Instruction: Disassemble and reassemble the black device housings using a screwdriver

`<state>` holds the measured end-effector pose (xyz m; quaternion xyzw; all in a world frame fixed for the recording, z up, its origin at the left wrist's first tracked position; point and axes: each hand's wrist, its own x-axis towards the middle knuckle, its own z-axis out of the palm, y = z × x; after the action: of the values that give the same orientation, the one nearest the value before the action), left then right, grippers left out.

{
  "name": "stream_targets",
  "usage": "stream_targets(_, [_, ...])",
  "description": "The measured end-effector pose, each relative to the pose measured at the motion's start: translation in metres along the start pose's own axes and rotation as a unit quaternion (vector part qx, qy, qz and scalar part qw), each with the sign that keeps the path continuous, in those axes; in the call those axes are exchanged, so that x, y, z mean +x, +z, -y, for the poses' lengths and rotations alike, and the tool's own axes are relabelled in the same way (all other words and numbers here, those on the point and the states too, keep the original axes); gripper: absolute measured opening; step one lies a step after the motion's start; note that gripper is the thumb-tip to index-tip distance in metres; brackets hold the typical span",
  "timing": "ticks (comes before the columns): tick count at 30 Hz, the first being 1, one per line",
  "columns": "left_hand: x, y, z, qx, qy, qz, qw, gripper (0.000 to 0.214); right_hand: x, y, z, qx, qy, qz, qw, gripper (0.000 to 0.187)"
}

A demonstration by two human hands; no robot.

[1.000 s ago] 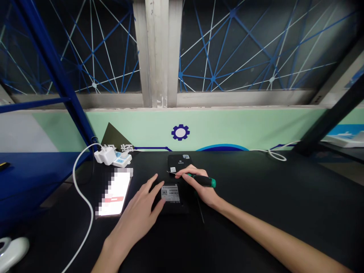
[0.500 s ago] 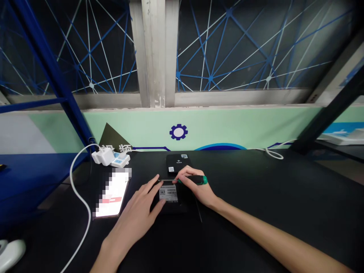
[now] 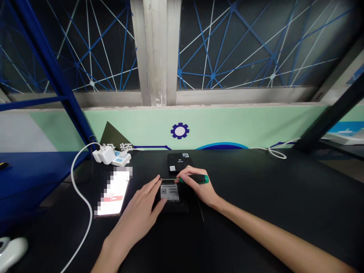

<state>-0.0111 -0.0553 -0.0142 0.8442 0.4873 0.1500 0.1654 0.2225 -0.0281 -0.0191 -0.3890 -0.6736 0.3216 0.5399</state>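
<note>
In my right hand (image 3: 199, 185) is a screwdriver (image 3: 199, 179) with a black and green handle. Its thin shaft lies almost level and points left across the far edge of a flat black device with a white printed label (image 3: 170, 192). My left hand (image 3: 145, 203) lies at the device's left side, fingers stretched out and thumb apart, with the thumb tip by the label. The left fingertips are close to the screwdriver's tip; whether they touch it I cannot tell. Just beyond stands a black case (image 3: 178, 161) with small stickers.
A lit phone (image 3: 113, 193) lies left of my left hand. Behind it are a power strip (image 3: 121, 158) and white charger (image 3: 104, 154), whose white cable (image 3: 82, 195) curves toward me. A white rounded object (image 3: 14, 250) sits at lower left. A loose cable (image 3: 275, 152) lies at the back right.
The fingers of my left hand have drawn slightly closer together near the screwdriver's tip. My right hand keeps its hold on the screwdriver. The whole view has shifted a little.
</note>
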Motion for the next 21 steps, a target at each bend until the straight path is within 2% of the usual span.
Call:
stream_targets(11, [-0.0001,0.0003,0.0006,0.000,-0.039,0.011,0.999,0.070,0.0003,0.0005,0.0018,0.028,0.032,-0.021,0.999,0.030])
stream_targets(17, [0.0016,-0.0001,-0.0011,0.000,-0.038,0.016,0.999,0.069,0.0019,0.0000,0.0001,0.044,0.050,-0.049,0.997,0.028])
stream_targets(21, [0.0014,-0.0006,-0.0003,-0.001,-0.007,0.006,1.000,0.059,0.0043,-0.0011,-0.0028,0.052,0.053,-0.084,0.994,0.029])
